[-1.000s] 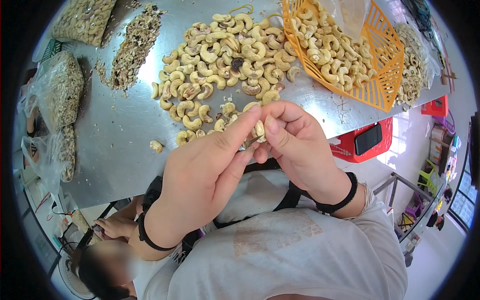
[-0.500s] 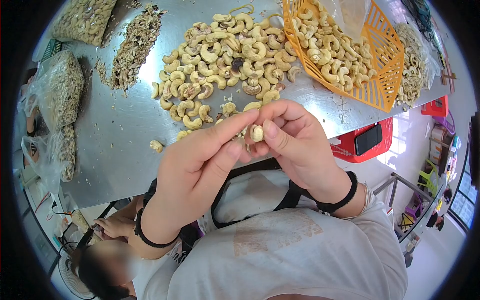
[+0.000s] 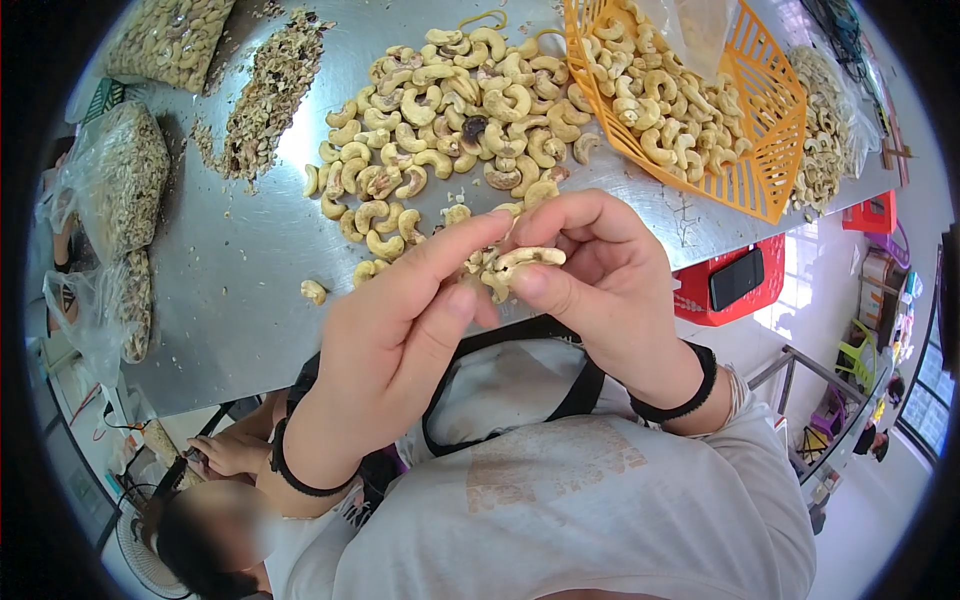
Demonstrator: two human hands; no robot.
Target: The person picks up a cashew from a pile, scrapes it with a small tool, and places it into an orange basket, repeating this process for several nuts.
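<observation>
A cashew nut (image 3: 530, 258) is pinched in my right hand (image 3: 615, 295), its pale inner side facing up between thumb and fingers. My left hand (image 3: 395, 325) curls close beside it, thumb and forefinger apart. More cashew pieces (image 3: 485, 265) show between the two hands and seem to lie in the left fingers, though the fingertips are partly hidden. Just beyond my hands spreads a loose pile of cashews (image 3: 420, 115) on the metal table (image 3: 235, 300), some with brown skin patches and one dark, blackened piece (image 3: 473, 130) among them. A single cashew (image 3: 313, 291) sits left of the pile.
An orange basket (image 3: 765, 130) of cashews stands at the right. Skin scraps (image 3: 262, 100) lie at the back left, near filled plastic bags (image 3: 135, 180). A phone (image 3: 737, 278) rests on a red stool (image 3: 690, 295) below the table edge. Another person's hand (image 3: 230, 452) shows lower left.
The cashew in my right hand has turned from end-on to lengthwise, showing its pale side. My left thumb and forefinger have shifted slightly left, and the gap between my hands has widened.
</observation>
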